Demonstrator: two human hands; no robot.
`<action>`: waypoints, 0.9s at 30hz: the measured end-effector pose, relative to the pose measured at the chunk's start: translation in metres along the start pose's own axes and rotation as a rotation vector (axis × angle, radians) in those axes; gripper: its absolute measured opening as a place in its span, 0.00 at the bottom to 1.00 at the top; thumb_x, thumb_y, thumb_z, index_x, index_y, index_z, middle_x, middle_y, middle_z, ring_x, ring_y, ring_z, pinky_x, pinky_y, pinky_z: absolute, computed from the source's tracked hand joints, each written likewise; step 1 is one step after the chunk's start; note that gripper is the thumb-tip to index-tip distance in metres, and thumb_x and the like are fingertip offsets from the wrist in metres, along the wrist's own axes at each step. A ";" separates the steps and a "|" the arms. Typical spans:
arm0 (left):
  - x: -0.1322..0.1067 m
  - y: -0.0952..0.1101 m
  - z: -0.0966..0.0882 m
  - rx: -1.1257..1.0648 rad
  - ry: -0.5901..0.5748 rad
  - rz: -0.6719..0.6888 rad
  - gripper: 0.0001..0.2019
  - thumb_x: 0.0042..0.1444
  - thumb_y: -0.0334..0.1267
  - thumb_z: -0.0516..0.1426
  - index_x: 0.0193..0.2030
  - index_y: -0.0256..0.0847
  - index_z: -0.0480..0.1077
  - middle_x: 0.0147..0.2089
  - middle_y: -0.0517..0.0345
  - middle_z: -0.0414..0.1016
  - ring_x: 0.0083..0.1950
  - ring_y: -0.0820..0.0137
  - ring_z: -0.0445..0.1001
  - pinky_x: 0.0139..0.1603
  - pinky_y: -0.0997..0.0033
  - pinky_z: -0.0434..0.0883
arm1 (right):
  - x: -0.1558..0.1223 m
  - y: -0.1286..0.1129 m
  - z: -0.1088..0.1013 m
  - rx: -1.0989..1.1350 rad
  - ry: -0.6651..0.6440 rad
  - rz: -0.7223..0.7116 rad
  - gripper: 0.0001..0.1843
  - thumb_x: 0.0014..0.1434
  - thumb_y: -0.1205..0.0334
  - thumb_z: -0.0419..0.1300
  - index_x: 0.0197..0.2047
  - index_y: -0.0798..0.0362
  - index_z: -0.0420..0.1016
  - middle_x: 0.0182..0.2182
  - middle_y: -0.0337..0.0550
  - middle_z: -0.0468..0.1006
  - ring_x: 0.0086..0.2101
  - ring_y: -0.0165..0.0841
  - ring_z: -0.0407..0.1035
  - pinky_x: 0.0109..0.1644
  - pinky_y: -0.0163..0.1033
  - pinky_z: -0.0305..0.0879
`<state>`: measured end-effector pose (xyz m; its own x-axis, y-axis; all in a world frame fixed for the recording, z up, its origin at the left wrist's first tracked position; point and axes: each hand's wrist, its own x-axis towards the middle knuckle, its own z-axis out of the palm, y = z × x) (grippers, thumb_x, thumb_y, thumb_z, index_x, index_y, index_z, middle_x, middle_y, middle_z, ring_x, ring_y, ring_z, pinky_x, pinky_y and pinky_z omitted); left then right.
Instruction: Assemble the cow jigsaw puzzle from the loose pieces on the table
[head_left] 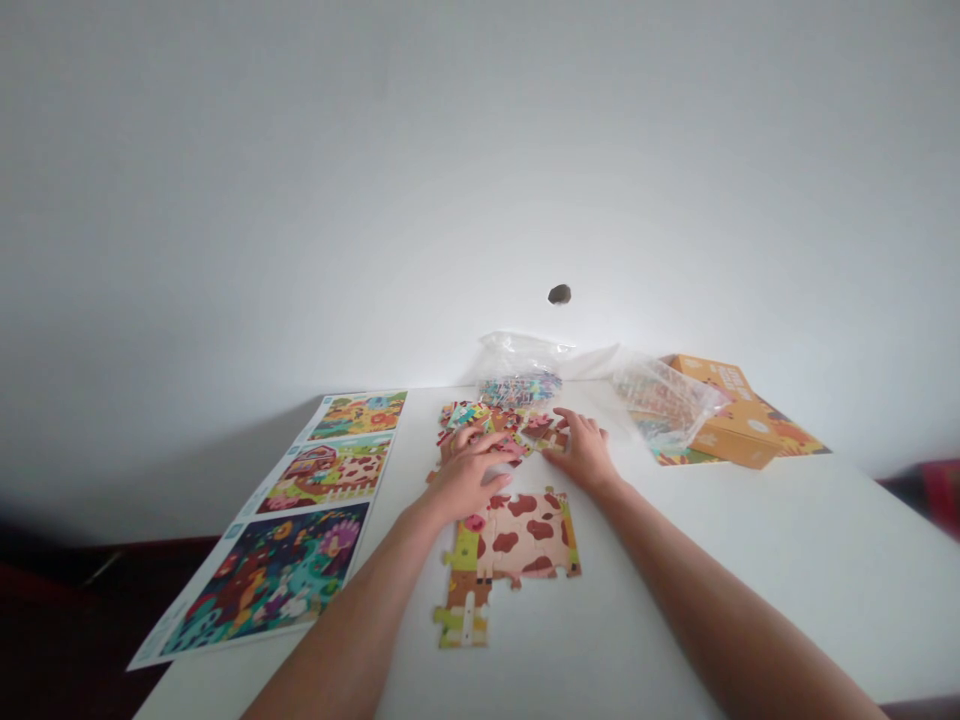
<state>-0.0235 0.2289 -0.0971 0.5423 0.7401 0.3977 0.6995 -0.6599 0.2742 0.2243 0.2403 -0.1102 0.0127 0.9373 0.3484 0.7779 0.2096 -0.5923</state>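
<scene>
Beneath left hand (pixel 466 480), jigsaw pieces (pixel 469 415) half hidden; right hand (pixel 583 452) alongside.

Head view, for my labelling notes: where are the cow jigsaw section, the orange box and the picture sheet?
Cow jigsaw section (pixel 521 535), head view, on a brown-spotted piece.
Orange box (pixel 739 430), head view, on its top face.
Picture sheet (pixel 270 575), head view, on its lowest panel.

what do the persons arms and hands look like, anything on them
Both are bare: the left hand and right hand wear no gloves, and the left forearm and right forearm show no sleeves, watches or bracelets. No rings can be made out at this size.
</scene>
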 end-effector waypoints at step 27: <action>0.008 0.003 0.000 -0.072 0.273 0.082 0.25 0.56 0.38 0.65 0.61 0.48 0.70 0.41 0.56 0.79 0.54 0.59 0.69 0.57 0.57 0.67 | -0.018 -0.033 -0.003 0.599 -0.044 -0.168 0.20 0.59 0.56 0.63 0.53 0.49 0.69 0.35 0.39 0.78 0.36 0.33 0.72 0.44 0.40 0.70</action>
<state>-0.0169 0.2330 -0.0926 0.4432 0.6283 0.6393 0.6185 -0.7306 0.2893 0.2004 0.2152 -0.0944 -0.1154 0.8858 0.4494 0.2790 0.4631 -0.8412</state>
